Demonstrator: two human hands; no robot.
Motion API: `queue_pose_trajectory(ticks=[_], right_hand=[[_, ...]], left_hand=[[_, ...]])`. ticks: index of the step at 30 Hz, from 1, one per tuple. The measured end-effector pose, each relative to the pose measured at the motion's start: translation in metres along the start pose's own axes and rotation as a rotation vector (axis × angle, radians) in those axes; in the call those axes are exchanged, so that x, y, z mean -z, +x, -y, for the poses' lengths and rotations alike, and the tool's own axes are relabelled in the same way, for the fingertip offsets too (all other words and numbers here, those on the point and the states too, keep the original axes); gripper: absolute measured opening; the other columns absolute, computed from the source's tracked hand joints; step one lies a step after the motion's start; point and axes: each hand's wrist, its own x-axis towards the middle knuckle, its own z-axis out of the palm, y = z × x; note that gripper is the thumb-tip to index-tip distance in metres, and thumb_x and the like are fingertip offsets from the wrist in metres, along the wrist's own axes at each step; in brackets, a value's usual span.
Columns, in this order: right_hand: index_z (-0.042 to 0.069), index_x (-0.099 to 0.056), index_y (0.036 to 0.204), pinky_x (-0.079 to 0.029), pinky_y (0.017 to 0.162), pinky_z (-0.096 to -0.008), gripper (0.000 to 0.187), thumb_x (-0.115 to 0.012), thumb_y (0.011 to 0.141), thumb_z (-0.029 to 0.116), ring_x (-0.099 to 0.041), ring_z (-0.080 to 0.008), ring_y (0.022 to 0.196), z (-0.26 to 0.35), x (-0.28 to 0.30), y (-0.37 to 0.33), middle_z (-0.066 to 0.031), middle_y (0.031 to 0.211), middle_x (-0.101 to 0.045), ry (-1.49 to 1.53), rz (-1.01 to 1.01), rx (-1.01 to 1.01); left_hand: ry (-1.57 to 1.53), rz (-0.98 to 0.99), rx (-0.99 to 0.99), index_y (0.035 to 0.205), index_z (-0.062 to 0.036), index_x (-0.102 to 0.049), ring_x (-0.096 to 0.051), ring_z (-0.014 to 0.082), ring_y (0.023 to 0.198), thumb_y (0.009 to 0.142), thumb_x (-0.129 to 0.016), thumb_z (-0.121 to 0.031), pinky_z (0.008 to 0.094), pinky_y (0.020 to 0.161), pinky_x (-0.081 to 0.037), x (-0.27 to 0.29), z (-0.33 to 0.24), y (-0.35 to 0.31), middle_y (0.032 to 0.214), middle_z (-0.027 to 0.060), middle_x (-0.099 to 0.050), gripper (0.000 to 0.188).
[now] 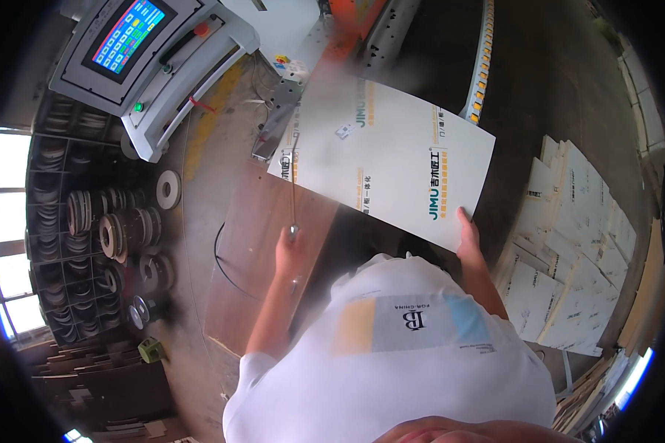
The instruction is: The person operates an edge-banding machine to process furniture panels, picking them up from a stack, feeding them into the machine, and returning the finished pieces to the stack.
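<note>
A white panel with printed lettering lies in front of me, its far end at the machine. My right hand grips its near right corner, the thumb on the top face. My left hand is closed at the lower end of a thin metal rod with a shiny round knob. That rod runs away from me along the panel's left edge. Under my left forearm is a brown wood-look board, and a black hose or cable curves over it.
A machine control panel with a lit screen stands at the far left. Edge-banding rolls and a rack are on the left. Stacked white panels lie at the right, and a yellow-marked strip runs along the far right.
</note>
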Motion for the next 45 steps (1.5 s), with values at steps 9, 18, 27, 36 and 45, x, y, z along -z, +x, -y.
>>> queue_pose_trajectory(ticks=[9,18,27,36,45], right_hand=[[-0.005,-0.054,0.135,-0.052,0.095,-0.0385,0.053,-0.066,0.098,0.031,-0.063,-0.0266,0.112,0.038,-0.008,0.073,-0.0155,0.126,-0.064,0.034,-0.061,0.091],[-0.009,-0.06,0.123,-0.056,0.087,-0.0388,0.056,-0.068,0.096,0.039,-0.068,-0.0258,0.101,0.094,-0.008,0.177,-0.0171,0.115,-0.068,0.08,-0.092,0.154],[0.002,-0.066,0.115,-0.056,0.088,-0.0409,0.037,-0.057,0.101,0.035,-0.067,-0.0236,0.098,0.126,0.058,0.166,-0.0116,0.108,-0.07,0.269,0.099,0.157],[0.008,-0.061,0.123,-0.053,0.09,-0.0378,0.045,-0.057,0.099,0.046,-0.064,-0.0203,0.107,-0.048,0.26,-0.046,-0.0064,0.121,-0.065,0.339,-0.345,0.131],[0.008,-0.063,0.1,-0.056,0.073,-0.0319,0.032,-0.055,0.102,0.039,-0.066,-0.0153,0.081,-0.155,0.239,-0.115,-0.0069,0.095,-0.071,0.207,-0.323,0.181]], left_hand=[[0.037,0.125,0.2,0.098,-0.0057,-0.049,-0.048,0.0098,0.048,0.105,-0.054,-0.018,0.0263,0.043,-0.039,-0.055,-0.058,-0.048,0.066,0.0012,-0.05,0.016],[0.396,0.136,0.109,0.104,-0.0038,-0.055,-0.048,0.0079,0.049,0.102,-0.057,-0.015,0.0256,0.045,-0.038,-0.087,-0.088,-0.075,0.062,0.0002,-0.051,0.012],[0.819,0.904,-0.053,0.136,-0.0147,-0.05,-0.068,0.0418,0.098,0.101,-0.053,-0.031,0.0469,0.083,-0.053,-0.109,-0.042,-0.052,0.106,0.0224,-0.071,0.038],[1.167,1.261,-0.542,0.138,-0.0134,-0.037,-0.066,0.0472,0.101,0.09,-0.063,-0.044,0.0517,0.083,-0.052,-0.249,-0.044,-0.051,0.107,0.0288,-0.068,0.062],[1.02,1.637,-0.704,0.141,-0.0096,-0.042,-0.066,0.0384,0.11,0.096,-0.058,-0.033,0.046,0.089,-0.053,-0.353,-0.045,-0.169,0.114,0.0224,-0.068,0.054]])
